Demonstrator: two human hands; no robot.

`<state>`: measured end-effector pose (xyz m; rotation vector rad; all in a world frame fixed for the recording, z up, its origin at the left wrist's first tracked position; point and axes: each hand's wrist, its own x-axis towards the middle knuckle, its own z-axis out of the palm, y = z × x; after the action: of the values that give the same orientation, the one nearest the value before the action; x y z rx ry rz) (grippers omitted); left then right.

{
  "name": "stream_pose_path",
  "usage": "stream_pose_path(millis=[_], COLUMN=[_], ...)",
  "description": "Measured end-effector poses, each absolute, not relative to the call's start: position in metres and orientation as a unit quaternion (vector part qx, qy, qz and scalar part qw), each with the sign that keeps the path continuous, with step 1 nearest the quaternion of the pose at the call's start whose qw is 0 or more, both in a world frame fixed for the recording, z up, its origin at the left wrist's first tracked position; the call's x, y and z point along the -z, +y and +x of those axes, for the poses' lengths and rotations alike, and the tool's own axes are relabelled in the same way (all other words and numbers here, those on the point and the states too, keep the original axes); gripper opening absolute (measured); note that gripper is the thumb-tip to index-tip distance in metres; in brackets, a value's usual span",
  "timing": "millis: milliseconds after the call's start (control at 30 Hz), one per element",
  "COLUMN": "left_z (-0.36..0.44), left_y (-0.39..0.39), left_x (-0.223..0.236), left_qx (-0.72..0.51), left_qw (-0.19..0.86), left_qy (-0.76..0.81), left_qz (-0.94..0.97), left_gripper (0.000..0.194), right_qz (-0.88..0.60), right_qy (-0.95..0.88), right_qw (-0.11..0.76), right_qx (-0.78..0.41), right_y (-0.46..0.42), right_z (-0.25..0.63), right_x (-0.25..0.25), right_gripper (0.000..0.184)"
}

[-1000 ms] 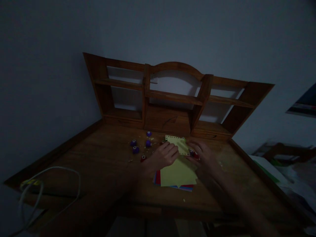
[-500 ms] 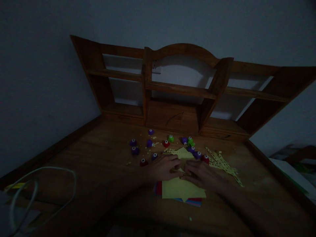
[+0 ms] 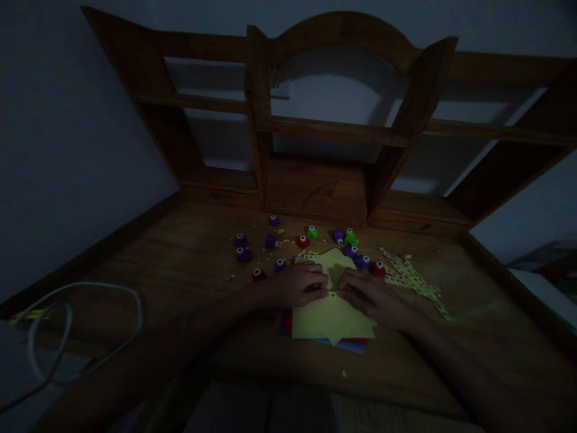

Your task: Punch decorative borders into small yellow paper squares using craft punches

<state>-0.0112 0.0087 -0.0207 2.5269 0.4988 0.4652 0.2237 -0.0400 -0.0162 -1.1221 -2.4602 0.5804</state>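
Both hands meet over a stack of coloured paper, a yellow sheet [image 3: 331,322] on top and red and blue edges showing below. My left hand [image 3: 303,285] is closed in a pinch on the left end of a narrow yellow paper strip [image 3: 332,294]. My right hand [image 3: 364,291] pinches its right end. A dark hole shows in the strip between the fingertips; the rest is hidden by the fingers. Just behind the hands lies another punched strip [image 3: 311,257]. Small purple craft punches [image 3: 362,261] and a red punch [image 3: 377,269] sit near my right hand.
More punches, such as a green one [image 3: 312,232] and a purple one [image 3: 244,255], are scattered behind with paper bits. A pile of punched yellow strips [image 3: 412,278] lies to the right. A wooden shelf [image 3: 315,186] stands at the back. A white cable [image 3: 135,294] loops at left.
The view has tipped downward. My hands have drawn slightly apart and the strip, bunched between the fingers before, now stretches between them with a hole showing.
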Motion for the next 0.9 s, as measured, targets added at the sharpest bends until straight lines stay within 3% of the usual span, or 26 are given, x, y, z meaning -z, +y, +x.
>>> stream_pose_path(millis=[900], left_z=[-0.0098], left_y=[0.0145], left_x=[0.0239], left_qx=[-0.180], left_qw=[0.247], left_qy=[0.160], left_qz=[0.939], left_gripper=[0.011], right_qz=[-0.418], right_qy=[-0.875], right_qw=[0.184], right_qx=[-0.163], right_y=[-0.0392], right_z=[0.2181], right_x=[0.0200], right_gripper=[0.015])
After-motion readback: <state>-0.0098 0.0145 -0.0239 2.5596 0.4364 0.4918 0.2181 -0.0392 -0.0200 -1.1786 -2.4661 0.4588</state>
